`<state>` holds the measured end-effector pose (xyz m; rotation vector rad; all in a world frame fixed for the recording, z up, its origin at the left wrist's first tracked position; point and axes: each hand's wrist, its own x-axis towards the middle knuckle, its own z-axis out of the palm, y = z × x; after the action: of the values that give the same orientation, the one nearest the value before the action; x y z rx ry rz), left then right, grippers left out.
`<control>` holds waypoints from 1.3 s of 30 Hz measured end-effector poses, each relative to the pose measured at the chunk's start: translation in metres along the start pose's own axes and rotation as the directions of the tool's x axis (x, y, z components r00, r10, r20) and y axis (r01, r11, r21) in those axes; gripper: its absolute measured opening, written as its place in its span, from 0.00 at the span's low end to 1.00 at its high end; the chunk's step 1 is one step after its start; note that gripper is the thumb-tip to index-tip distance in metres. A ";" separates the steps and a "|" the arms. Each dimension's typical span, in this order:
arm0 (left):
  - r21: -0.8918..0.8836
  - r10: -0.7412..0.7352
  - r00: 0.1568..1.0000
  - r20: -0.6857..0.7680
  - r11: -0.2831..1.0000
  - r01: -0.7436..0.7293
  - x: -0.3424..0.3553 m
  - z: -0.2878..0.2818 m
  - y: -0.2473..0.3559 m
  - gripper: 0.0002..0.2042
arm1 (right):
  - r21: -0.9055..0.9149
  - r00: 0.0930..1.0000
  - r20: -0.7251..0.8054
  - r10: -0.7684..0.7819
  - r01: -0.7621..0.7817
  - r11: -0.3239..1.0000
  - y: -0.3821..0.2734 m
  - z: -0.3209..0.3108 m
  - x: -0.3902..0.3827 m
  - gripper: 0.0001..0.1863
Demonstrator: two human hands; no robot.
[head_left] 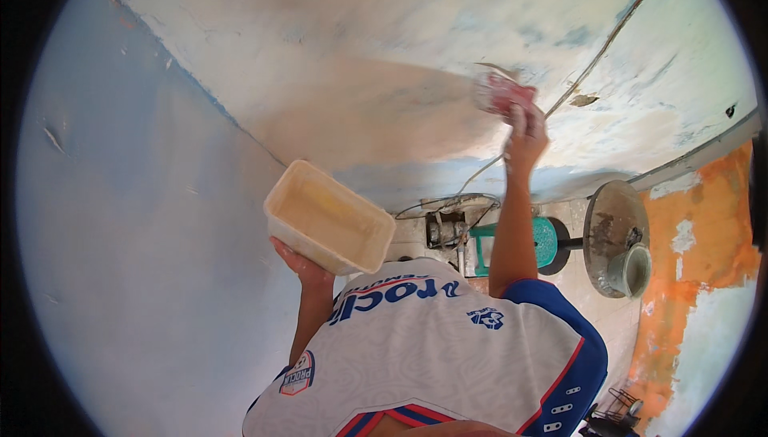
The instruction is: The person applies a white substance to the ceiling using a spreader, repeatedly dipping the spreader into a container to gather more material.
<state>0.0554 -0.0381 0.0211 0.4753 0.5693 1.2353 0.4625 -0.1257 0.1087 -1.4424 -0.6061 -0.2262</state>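
My left hand [302, 263] grips a whitish rectangular plastic tub [330, 217] from beneath its near left side. The tub is tilted so that its inside faces up, and a pale beige coating with a yellowish patch shows on its bottom. My right arm reaches forward to the pale, patchy wall [384, 29]. There, the fingers of my right hand [524, 137] are closed round a red-and-white hand tool [506, 93]. Motion blurs this tool, so its exact kind is unclear. It is at the wall surface, but contact cannot be made out.
A cable [604, 41] runs across the wall and down toward the floor. Below stand a green plastic stool [546, 243], a round dirty table [606, 209] and a grey bucket [636, 271]. A blue wall [136, 221] rises at left; a peeling orange wall [696, 221] is at right.
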 end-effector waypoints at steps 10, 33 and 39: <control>0.099 0.030 0.997 -0.072 0.995 -0.023 -0.022 0.075 0.005 0.36 | -0.102 0.877 0.443 -0.188 0.258 0.961 -0.009 0.103 -0.073 0.08; -0.028 -0.075 0.997 -0.003 0.997 0.075 -0.008 0.019 0.036 0.36 | 0.158 0.980 0.106 0.170 -0.185 0.970 -0.030 0.046 -0.053 0.10; -0.047 -0.064 0.997 0.051 0.997 0.067 0.003 0.004 0.051 0.35 | -0.135 0.966 0.247 0.076 -0.043 0.990 0.017 0.129 -0.094 0.11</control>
<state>0.0206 -0.0220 0.0552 0.4414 0.5076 1.1692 0.3601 -0.0188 0.0471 -1.6256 -0.7638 -0.0337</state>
